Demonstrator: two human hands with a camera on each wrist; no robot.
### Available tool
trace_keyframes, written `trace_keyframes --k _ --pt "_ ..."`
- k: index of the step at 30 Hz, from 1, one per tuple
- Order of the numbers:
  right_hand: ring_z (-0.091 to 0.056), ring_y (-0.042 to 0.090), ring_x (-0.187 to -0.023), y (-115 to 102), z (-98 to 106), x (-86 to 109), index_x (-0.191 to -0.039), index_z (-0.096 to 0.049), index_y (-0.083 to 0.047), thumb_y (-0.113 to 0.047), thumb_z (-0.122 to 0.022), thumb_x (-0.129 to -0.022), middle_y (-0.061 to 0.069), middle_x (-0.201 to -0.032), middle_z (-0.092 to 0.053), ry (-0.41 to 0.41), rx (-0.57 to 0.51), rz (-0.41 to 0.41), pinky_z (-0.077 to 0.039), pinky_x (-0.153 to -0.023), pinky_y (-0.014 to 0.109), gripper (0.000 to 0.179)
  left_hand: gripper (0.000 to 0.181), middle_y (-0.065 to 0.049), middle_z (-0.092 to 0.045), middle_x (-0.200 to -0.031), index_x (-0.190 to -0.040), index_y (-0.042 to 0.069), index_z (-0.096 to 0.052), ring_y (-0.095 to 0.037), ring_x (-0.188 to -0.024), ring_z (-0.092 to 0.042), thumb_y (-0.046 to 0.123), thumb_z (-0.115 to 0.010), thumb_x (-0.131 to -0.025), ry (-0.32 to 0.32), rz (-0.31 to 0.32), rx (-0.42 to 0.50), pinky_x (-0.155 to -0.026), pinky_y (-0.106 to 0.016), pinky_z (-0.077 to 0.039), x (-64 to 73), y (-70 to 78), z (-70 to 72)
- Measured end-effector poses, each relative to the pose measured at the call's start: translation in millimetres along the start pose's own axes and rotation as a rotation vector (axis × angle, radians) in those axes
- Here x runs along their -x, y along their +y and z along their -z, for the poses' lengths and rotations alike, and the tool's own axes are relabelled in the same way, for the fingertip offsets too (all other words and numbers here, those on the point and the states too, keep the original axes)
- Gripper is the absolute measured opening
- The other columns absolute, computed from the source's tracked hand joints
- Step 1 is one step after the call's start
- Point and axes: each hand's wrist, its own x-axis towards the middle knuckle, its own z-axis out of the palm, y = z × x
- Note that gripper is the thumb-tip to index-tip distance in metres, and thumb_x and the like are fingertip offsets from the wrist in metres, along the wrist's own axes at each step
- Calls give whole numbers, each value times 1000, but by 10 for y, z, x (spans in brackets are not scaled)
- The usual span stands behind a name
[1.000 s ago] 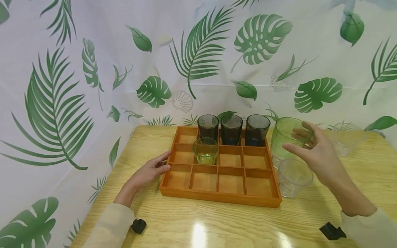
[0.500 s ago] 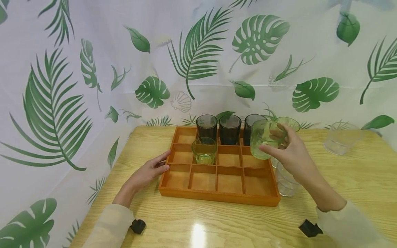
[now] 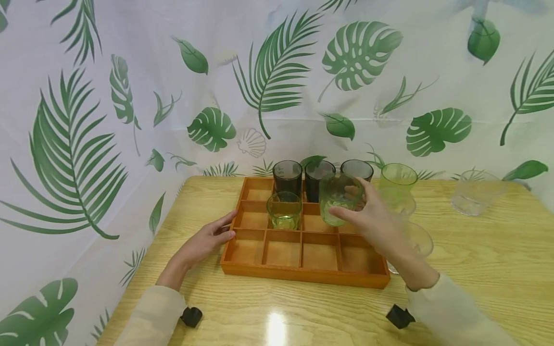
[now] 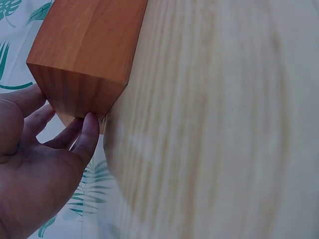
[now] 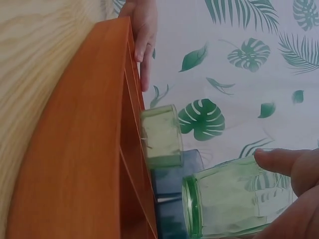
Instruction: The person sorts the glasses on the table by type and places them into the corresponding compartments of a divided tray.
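Note:
My right hand [image 3: 376,221] grips a green drinking glass [image 3: 331,204] between thumb and fingers. The glass is over the middle row of the wooden compartment tray [image 3: 303,275], third column from the left. In the right wrist view this green glass [image 5: 229,199] shows its thick base toward the tray. Another green glass [image 3: 284,214] stands in the second compartment of the same row. Along the back row stand three dark glasses [image 3: 287,180], the right one partly hidden. My left hand [image 3: 212,242] touches the tray's left side; its fingers [image 4: 87,137] lie against the wood in the left wrist view.
Right of the tray stand a green glass [image 3: 399,175] and a clear glass [image 3: 421,240], partly hidden by my right arm. Farther right is another clear glass [image 3: 472,199]. A leaf-print cloth [image 3: 259,86] hangs behind the table [image 3: 242,307].
My right hand has carried the green glass leftward from the table at the right to over the tray's middle row. My left hand stays at the tray's left side.

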Motion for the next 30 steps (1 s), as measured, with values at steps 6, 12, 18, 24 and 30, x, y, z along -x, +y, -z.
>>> trace_keyframes --k 6,12,18,24,30 --pt "-47 40 -135 13 -175 -75 -165 -14 -4 -30 -82 -92 22 -156 -42 -7 -10 -11 -45 -106 51 103 67 -11 -14 -172 -167 15 -21 -38 -154 -20 23 -55 -110 0 1 1 -121 -55 -25 -1 -10 0" --pt "-45 41 -138 51 -239 -126 -165 -14 -6 -30 -82 -92 21 -158 -41 -11 6 -15 -43 -108 56 102 67 -10 -14 -172 -167 16 -22 -38 -154 -22 23 -55 -109 1 0 4 -121 -55 -26 -9 -21 3" --pt "-48 42 -131 130 -249 -155 -166 -12 -6 -36 -82 -91 24 -159 -36 -17 75 -78 -48 -100 55 106 66 -10 -15 -172 -167 17 -22 -38 -153 -24 23 -55 -110 4 -3 -6 -121 -55 -26 -7 -31 11" --pt "-52 38 -112 217 -280 -182 -165 -12 -4 -34 -81 -93 27 -158 -33 -38 121 -82 -50 -86 45 104 66 -10 -14 -172 -167 17 -21 -38 -153 -24 23 -54 -110 2 0 -14 -120 -55 -26 -4 -36 12" --pt "-51 36 -112 275 -310 -189 -163 -14 1 -29 -81 -93 26 -154 -39 -48 123 -57 -49 -90 46 101 66 -11 -14 -172 -167 16 -21 -39 -153 -25 23 -54 -110 -4 -4 -10 -120 -56 -27 -5 -28 9"
